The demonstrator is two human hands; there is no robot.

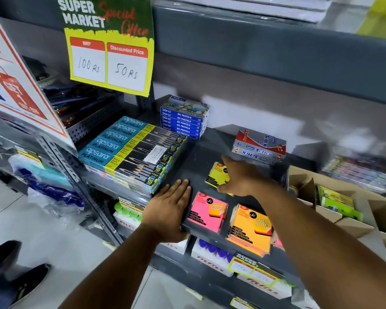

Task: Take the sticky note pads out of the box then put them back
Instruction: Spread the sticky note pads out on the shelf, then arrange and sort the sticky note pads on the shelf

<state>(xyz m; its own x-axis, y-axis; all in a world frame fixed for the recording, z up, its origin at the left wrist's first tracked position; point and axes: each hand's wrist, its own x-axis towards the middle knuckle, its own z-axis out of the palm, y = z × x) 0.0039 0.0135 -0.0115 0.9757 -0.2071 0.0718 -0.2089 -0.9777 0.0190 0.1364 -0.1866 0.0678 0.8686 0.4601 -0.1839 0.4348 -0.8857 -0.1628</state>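
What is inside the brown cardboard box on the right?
Green packs show inside the cardboard box, with something yellow near its left corner. The flaps and walls cover the rest, so I cannot tell what lies deeper.

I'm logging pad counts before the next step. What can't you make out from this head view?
- Yellow pad: partly covered by the right hand; grip unclear.
- Cardboard box: cut off by the right edge, flaps hide its contents.
- A pink pad: mostly hidden behind the orange pad.
- Price tags on the lower shelf: blurred, unreadable.
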